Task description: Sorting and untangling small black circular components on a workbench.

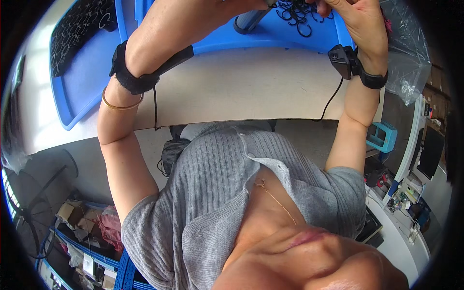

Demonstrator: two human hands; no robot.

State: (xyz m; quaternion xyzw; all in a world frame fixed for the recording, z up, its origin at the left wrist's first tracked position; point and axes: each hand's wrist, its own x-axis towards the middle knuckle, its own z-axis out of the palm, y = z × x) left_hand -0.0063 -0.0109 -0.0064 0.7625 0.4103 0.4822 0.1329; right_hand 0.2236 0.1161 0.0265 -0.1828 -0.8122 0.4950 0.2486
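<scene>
Both my hands are at the top edge, over a blue tray (319, 42), and the frame cuts them off. My left hand (227, 8) reaches in from the left, its visible fingertips closed at a small greyish piece too cropped to name. My right hand (355, 19) is curled, with thumb and fingertips close together; what they hold, if anything, is not clear. Between the hands lies a pile of small black open rings or hooks (295, 13). Beside my left hand, a dark cylinder (250, 21) rests in the tray.
A second blue tray (72, 94) at the left holds black ring-shaped parts (82, 36). Clear plastic sheeting (406, 58) hangs off the right side of the pale table (232, 87). Thin black cables run from both wrist straps. A blue rack (94, 256) stands lower left.
</scene>
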